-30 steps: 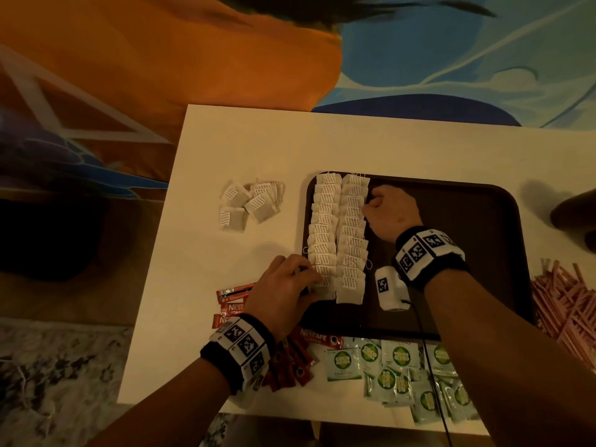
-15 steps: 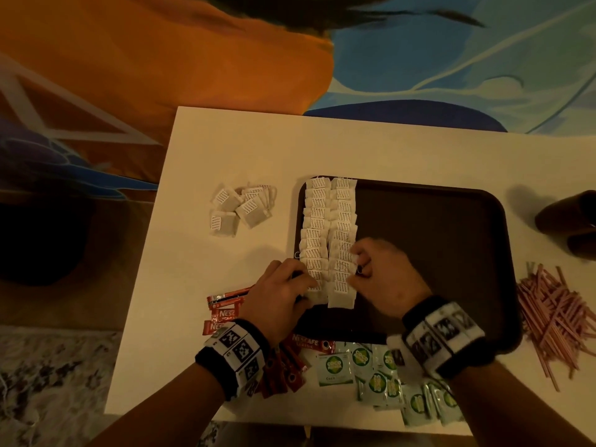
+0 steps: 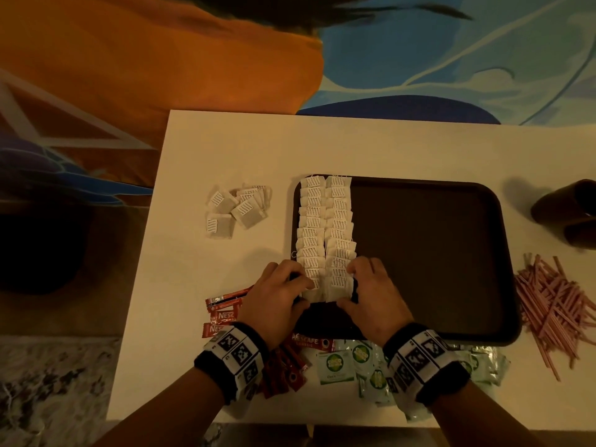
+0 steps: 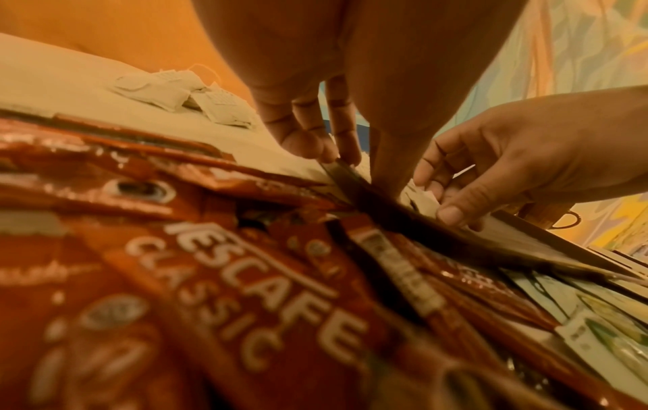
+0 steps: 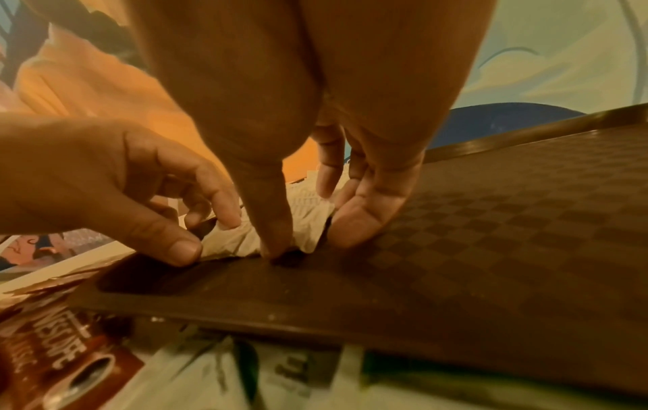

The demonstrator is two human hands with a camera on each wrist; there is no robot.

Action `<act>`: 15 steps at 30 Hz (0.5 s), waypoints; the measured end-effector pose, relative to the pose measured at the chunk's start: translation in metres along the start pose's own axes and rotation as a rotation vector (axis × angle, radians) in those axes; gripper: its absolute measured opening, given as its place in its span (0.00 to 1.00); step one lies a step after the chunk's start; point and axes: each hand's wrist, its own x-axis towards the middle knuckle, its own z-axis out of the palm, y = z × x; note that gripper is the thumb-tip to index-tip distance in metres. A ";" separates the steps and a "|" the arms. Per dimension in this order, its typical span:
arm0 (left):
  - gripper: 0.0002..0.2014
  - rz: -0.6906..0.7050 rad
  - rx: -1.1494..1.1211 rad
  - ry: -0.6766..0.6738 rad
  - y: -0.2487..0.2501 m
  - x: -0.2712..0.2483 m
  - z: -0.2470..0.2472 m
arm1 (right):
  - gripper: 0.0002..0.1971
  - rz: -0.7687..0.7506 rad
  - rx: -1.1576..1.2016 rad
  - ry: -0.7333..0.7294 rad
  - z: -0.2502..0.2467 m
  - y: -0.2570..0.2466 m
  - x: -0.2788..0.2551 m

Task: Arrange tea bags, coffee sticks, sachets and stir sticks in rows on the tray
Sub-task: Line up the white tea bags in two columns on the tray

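Fingers (image 5: 266, 222) of the right hand (image 3: 375, 296) bent down onto the nearest tea bags (image 3: 325, 240), thumb tip at the near edge and fingertips along the right flank; left hand (image 3: 277, 298) mirrored on the left flank, thumb and curled fingers pinching the end bag of the left row. Two overlapped rows of tea bags down the left side of the dark tray (image 3: 435, 253), near ends bracketed between both hands. Paper bags judged very light, soft and easily crumpled, prone to slide on the tray floor; best squared by gentle pressure on the outer edges, not by lifting. Loose tea bags (image 3: 237, 208) still on the counter (image 3: 225, 150) left of the tray; red coffee sticks (image 3: 222, 314) under the left wrist, green sachets (image 3: 348, 362) along the near tray edge, pink stir sticks (image 3: 548, 304) heaped to the right, a dark cup (image 3: 567, 208) beyond them. Head view alone giving the full rows and the unplaced supplies; right wrist view alone showing the creased end bag under the thumb and the tray's chequered floor; left wrist view mostly filled by blurred coffee sticks.
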 end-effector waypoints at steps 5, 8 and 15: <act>0.14 0.001 0.011 0.006 0.000 0.001 0.002 | 0.29 0.031 0.030 0.010 -0.001 0.000 0.002; 0.14 0.003 0.016 0.013 0.000 0.001 0.001 | 0.29 0.042 0.054 0.009 -0.001 -0.001 0.004; 0.16 0.003 0.009 0.029 0.002 0.000 -0.002 | 0.32 0.056 0.111 0.025 -0.003 0.001 0.006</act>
